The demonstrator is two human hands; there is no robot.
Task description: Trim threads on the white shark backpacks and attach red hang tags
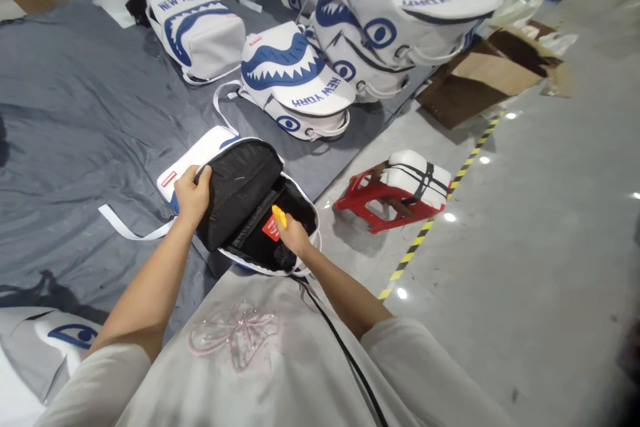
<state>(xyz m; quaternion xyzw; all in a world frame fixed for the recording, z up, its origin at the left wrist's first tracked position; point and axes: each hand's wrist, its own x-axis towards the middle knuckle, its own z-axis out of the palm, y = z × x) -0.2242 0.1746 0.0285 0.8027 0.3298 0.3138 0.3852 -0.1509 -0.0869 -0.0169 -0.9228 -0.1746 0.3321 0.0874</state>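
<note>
A white backpack (187, 157) with a black lining lies unzipped in front of me at the table's edge. My left hand (193, 197) grips the edge of its opened front flap, thumb on the black lining. Over the open compartment, my right hand (293, 233) is closed around a small yellow tool (279, 216). Just beside the tool, a red label (271, 228) shows on the black inside. A white strap (135, 230) trails from the bag to the left.
Finished-looking white backpacks (295, 73) with blue shark mouths stand and pile up at the back of the grey-covered table (75, 127). Another bag (40, 347) is at lower left. On the floor to the right are a red stool (370, 203) with a white pad and a cardboard box (465, 87).
</note>
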